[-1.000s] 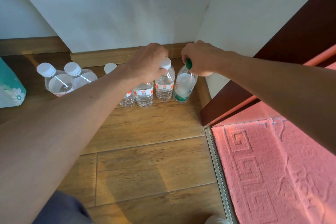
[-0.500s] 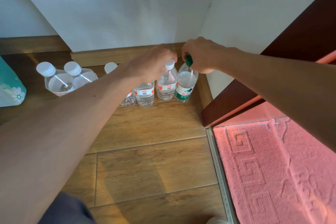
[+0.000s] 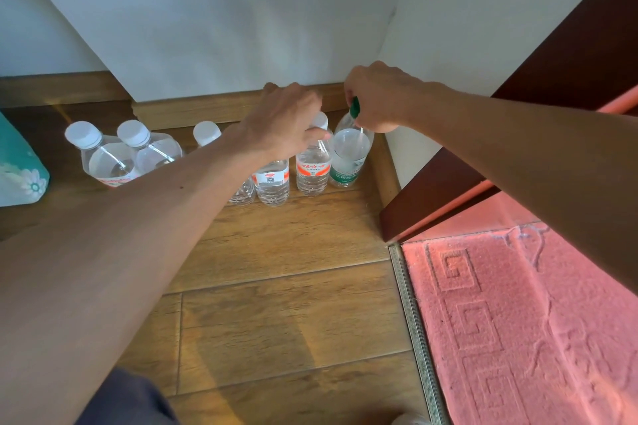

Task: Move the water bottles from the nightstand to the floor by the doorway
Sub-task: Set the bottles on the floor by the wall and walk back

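The right grip (image 3: 376, 103) pinches the green cap of the green-labelled water bottle (image 3: 350, 155), which stands upright on the wooden floor (image 3: 276, 286) directly beneath it, in the wall corner. Just left, the left grip (image 3: 286, 124) hangs over 2 red-labelled water bottles (image 3: 312, 169), a fingertip at one neck. I cannot tell whether it grasps anything. 3 more white-capped bottles (image 3: 103, 162) stand further left of that grip.
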`<state>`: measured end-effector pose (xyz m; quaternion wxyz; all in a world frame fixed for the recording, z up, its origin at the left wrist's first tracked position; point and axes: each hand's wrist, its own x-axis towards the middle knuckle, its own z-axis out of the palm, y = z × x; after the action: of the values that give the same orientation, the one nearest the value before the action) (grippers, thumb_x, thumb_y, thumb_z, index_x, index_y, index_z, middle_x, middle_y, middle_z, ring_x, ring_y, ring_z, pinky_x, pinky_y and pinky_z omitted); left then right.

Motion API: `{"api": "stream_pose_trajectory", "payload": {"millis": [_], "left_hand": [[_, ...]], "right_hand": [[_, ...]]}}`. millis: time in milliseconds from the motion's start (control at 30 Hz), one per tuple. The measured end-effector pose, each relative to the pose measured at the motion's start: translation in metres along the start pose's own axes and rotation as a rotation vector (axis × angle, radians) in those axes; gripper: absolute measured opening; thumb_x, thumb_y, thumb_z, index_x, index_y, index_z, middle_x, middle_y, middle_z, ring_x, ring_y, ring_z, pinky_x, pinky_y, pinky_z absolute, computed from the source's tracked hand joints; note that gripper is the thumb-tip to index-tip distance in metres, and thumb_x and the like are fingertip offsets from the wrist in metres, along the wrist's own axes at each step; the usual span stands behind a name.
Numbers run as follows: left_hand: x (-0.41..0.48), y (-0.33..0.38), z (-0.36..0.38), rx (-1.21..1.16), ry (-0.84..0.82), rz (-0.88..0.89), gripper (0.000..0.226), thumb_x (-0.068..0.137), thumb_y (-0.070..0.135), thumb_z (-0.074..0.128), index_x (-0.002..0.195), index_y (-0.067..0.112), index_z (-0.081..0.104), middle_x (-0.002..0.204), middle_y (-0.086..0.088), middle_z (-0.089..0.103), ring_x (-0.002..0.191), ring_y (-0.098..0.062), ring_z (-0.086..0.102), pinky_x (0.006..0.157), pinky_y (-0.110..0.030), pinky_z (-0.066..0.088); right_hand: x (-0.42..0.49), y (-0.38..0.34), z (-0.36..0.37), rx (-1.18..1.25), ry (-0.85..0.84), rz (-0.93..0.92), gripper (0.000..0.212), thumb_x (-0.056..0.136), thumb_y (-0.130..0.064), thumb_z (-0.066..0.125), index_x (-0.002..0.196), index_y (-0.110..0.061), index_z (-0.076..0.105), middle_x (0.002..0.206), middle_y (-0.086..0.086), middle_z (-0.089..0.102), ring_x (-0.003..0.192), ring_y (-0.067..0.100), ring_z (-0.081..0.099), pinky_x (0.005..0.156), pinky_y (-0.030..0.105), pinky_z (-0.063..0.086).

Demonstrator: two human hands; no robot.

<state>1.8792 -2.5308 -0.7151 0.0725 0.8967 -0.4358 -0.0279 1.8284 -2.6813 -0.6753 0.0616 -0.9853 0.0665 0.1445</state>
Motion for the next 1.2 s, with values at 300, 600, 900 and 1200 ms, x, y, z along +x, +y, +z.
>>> {"api": "stream_pose_trajectory", "payload": {"millis": [300, 600, 900, 1200], "left_hand": [[0.003, -0.004, 0.005, -0.127, -0.040, 0.026, 0.028, 0.084, 0.018, 0.074, 0.110, 0.008, 0.065, 0.105, -0.011, 0.066, 0.094, -0.030, 0.062, 0.074, -0.032, 0.043], [0.028, -0.008, 0.011, -0.126, -0.041, -0.051, 0.017, 0.088, 0.010, 0.069, 0.102, 0.004, 0.061, 0.098, -0.009, 0.058, 0.094, -0.032, 0.061, 0.071, -0.036, 0.044], [0.057, -0.014, 0.010, -0.112, 0.032, -0.152, 0.033, 0.089, 0.008, 0.066, 0.120, 0.001, 0.057, 0.121, -0.021, 0.057, 0.111, -0.038, 0.056, 0.091, -0.043, 0.049], [0.088, -0.020, 0.021, -0.214, 0.155, -0.215, 0.028, 0.088, 0.006, 0.064, 0.115, 0.002, 0.059, 0.119, -0.018, 0.057, 0.109, -0.034, 0.056, 0.082, -0.036, 0.045]], "right_hand": [[-0.006, -0.002, -0.002, 0.015, -0.024, -0.002, 0.034, 0.089, -0.009, 0.065, 0.120, -0.008, 0.053, 0.102, 0.009, 0.052, 0.083, 0.021, 0.052, 0.068, 0.029, 0.043], [0.016, -0.006, -0.009, -0.045, -0.002, 0.035, 0.026, 0.087, -0.005, 0.065, 0.107, -0.009, 0.049, 0.078, 0.004, 0.040, 0.064, 0.016, 0.044, 0.059, 0.029, 0.039], [0.044, 0.002, -0.020, -0.080, 0.061, 0.092, 0.028, 0.087, -0.003, 0.065, 0.103, -0.012, 0.044, 0.076, 0.005, 0.036, 0.078, 0.026, 0.047, 0.052, 0.029, 0.031], [0.067, 0.008, -0.013, -0.045, 0.135, 0.193, 0.045, 0.086, 0.003, 0.062, 0.127, -0.004, 0.045, 0.127, 0.017, 0.047, 0.114, 0.035, 0.052, 0.072, 0.031, 0.035]]}}
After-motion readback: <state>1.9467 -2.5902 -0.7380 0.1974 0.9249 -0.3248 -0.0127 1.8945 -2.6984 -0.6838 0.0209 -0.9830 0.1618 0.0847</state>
